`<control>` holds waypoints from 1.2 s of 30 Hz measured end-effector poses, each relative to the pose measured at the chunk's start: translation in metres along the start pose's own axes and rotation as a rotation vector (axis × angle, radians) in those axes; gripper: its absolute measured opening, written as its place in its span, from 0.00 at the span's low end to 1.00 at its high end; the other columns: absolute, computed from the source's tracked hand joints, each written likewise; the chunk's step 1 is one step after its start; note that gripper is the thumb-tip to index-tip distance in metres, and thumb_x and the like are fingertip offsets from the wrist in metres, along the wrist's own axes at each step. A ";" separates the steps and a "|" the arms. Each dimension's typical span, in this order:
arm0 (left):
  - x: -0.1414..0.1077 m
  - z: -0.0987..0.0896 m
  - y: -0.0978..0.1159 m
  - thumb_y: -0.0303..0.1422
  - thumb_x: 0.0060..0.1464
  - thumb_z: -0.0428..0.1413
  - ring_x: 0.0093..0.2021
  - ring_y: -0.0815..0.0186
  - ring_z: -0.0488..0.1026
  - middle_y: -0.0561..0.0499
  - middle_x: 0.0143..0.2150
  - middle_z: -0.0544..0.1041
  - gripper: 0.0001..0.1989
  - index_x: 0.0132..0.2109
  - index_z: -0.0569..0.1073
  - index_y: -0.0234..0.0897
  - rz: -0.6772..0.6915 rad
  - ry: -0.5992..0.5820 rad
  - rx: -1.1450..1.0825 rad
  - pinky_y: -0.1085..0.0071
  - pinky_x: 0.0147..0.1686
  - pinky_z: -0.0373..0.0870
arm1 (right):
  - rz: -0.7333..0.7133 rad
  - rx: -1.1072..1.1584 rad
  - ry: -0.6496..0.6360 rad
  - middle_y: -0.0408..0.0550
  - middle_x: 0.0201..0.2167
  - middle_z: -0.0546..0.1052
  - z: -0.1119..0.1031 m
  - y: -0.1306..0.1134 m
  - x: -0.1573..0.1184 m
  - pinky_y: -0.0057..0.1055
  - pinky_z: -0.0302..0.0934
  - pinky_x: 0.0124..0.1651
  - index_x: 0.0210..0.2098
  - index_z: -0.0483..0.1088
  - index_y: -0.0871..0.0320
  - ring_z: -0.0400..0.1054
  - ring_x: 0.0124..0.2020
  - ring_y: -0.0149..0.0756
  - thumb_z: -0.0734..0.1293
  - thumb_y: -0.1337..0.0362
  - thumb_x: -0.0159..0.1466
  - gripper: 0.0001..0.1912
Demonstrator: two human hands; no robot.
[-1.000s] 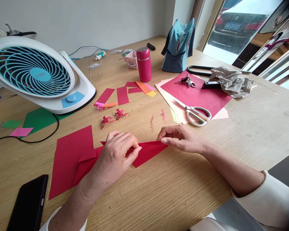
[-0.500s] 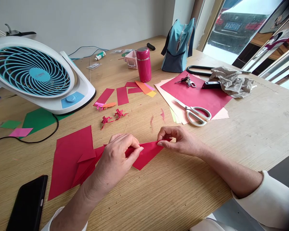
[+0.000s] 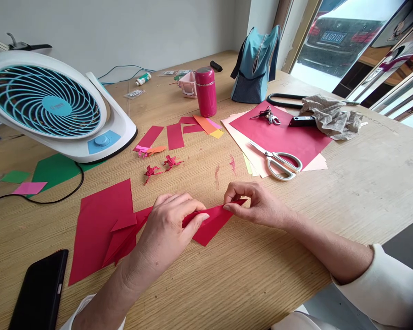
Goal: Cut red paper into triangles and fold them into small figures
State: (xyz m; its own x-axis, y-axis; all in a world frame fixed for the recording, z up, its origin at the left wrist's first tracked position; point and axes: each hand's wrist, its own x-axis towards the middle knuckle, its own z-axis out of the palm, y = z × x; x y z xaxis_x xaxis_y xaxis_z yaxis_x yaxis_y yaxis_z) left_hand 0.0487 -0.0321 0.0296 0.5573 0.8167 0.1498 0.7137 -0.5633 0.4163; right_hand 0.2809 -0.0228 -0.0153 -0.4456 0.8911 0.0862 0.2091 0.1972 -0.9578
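Observation:
A folded piece of red paper (image 3: 209, 228) is held just above the wooden table between my two hands. My left hand (image 3: 174, 222) pinches its upper folded edge between thumb and fingers, hiding part of the sheet. Near the pointed right end, my right hand (image 3: 253, 204) grips the same edge with thumb and forefinger. To the left lies a larger red sheet (image 3: 101, 215) with folded red pieces (image 3: 124, 236) on it, partly covered by my left hand and forearm. Beyond my hands sit two small crumpled-looking red paper figures (image 3: 151, 172).
White-handled scissors (image 3: 284, 164) and keys (image 3: 268, 115) lie on stacked paper at the right. A pink flask (image 3: 205, 91) and a blue bag (image 3: 255, 66) stand behind. A white fan (image 3: 113, 123) stands at the left, a black phone (image 3: 37, 288) at the near left.
My left hand has slid slightly to the right along the paper's edge. The paper's lower corner has shifted a little right and down. My right hand is nearly still.

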 end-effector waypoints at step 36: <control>-0.007 0.013 0.009 0.27 0.65 0.50 0.35 0.63 0.72 0.53 0.33 0.75 0.06 0.39 0.71 0.39 0.039 0.088 0.224 0.64 0.39 0.62 | 0.107 0.542 0.051 0.43 0.27 0.76 0.035 0.015 0.001 0.29 0.67 0.37 0.33 0.71 0.60 0.71 0.30 0.29 0.72 0.53 0.61 0.15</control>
State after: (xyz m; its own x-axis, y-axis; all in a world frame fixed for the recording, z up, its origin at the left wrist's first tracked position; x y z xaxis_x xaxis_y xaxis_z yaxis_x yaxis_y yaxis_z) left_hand 0.0565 -0.0447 0.0201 0.5544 0.7957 0.2438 0.7740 -0.6006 0.2003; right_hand 0.2533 -0.0327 -0.0392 -0.4011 0.9158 -0.0190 -0.2333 -0.1222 -0.9647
